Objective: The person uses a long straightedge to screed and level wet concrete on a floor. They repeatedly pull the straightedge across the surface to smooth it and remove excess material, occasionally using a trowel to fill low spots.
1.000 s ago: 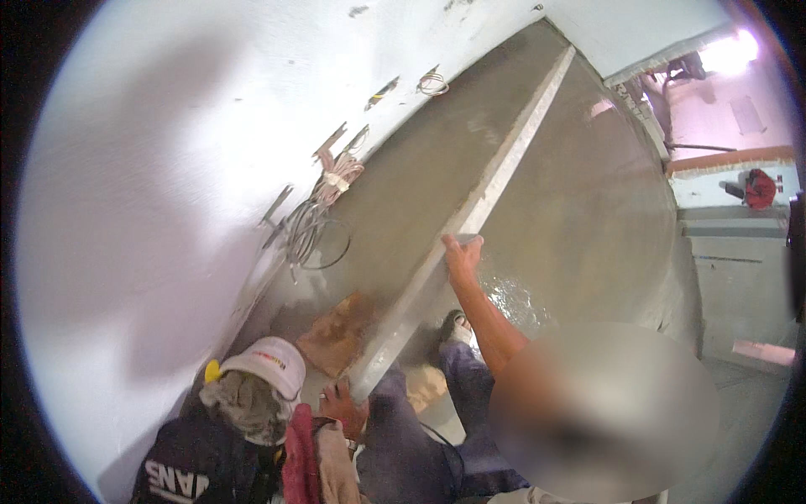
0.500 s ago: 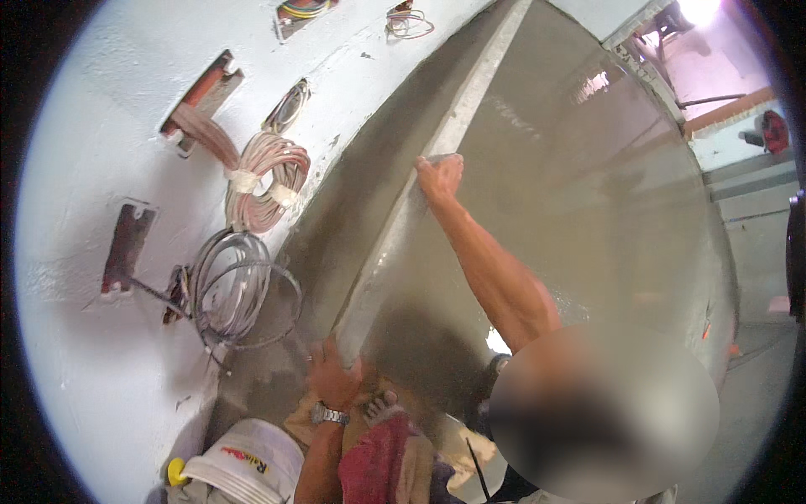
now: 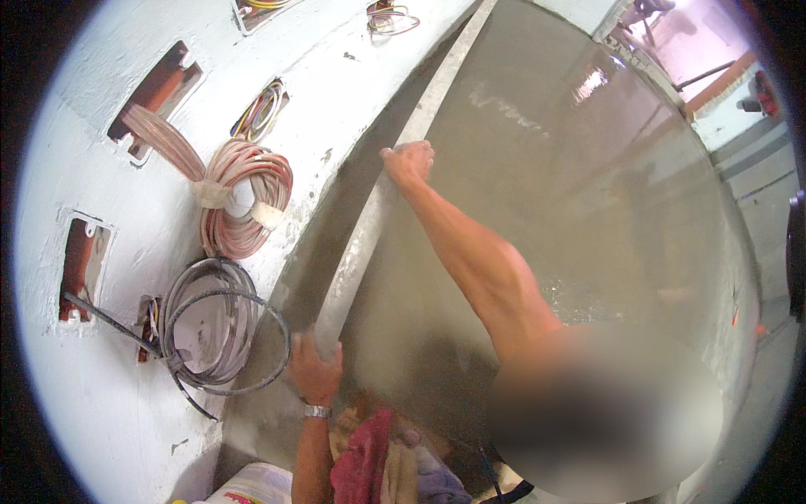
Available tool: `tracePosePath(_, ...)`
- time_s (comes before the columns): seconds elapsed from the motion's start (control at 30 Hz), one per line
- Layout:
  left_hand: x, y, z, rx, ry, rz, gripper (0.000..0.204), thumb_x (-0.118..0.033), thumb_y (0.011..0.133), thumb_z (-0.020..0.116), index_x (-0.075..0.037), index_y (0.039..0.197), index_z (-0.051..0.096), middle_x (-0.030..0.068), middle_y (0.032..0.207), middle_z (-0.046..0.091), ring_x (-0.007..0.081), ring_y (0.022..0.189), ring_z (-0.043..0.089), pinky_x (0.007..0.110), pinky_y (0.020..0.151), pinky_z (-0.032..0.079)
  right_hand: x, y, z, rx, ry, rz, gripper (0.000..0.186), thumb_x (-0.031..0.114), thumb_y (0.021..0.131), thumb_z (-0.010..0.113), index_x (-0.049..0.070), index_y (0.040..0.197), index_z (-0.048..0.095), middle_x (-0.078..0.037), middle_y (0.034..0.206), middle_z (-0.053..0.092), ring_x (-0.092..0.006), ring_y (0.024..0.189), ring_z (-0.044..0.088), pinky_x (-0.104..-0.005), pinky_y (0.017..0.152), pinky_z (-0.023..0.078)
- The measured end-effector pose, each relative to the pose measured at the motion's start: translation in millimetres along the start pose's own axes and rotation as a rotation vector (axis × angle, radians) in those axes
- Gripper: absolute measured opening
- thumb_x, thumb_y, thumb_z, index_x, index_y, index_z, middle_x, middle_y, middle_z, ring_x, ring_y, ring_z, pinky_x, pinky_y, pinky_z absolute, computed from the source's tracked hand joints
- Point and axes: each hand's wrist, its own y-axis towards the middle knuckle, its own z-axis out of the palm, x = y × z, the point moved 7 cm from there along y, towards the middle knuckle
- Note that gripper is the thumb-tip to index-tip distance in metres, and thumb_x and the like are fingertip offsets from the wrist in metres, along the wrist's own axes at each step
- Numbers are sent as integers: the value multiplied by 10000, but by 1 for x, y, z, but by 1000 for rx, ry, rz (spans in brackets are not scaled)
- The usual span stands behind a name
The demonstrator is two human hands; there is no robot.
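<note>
A long grey straightedge bar (image 3: 357,260) lies slantwise across wet, smooth cement (image 3: 537,218), running from near my body to the far edge. My left hand (image 3: 316,370), with a metal watch on its wrist, is closed around the bar's near end. Farther along, my right hand (image 3: 410,161) grips the same bar from above, its arm stretched out from the lower right. Red, tan and purple cloth (image 3: 361,458) bunches up beside my left forearm. A blurred patch covers the lower right, hiding what is there.
Along the left runs a white wall (image 3: 84,176) with recessed electrical boxes. A reddish cable coil (image 3: 243,197) and a dark cable loop (image 3: 222,328) hang from it, close to my left hand. A white bucket (image 3: 256,485) stands at the bottom edge.
The view has shifted a little, with the wall cables and bucket now lower. Both hands and the bar have moved slightly away from the bucket, and my grip on the bar stays.
</note>
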Motion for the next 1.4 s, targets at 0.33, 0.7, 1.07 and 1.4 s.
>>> tracePosePath(0.33,26,38,2,11,-88,29,536,-377,735,733,-66,1134,554,183,971,615,395,884,601,478,732,476,12,13,31,22,3,3,819,304,719,753,-144,1254,325,-266,1291,403,-381,1228,413,-418,1052,354)
tracePosePath(0.7,45,64,11,-5,-101,-15,519,-371,704,760,-55,1079,587,167,967,608,385,889,602,481,721,477,33,20,43,60,-44,-58,789,327,746,724,-175,1227,351,-266,1258,433,-363,1202,433,-411,1051,344)
tracePosePath(1.07,65,103,21,96,-289,-118,579,-235,745,765,-2,1208,508,224,1122,564,414,1047,532,466,882,430,29,71,90,356,-106,-196,963,471,686,758,-177,1282,368,-308,1361,391,-381,1288,395,-402,1051,379)
tracePosePath(1.4,40,99,14,-36,87,-158,641,-256,798,716,-55,1340,439,188,1254,494,376,1169,476,462,953,394,12,55,84,394,-40,-454,1122,424,602,829,-192,1344,257,-326,1388,365,-396,1295,393,-383,1080,346)
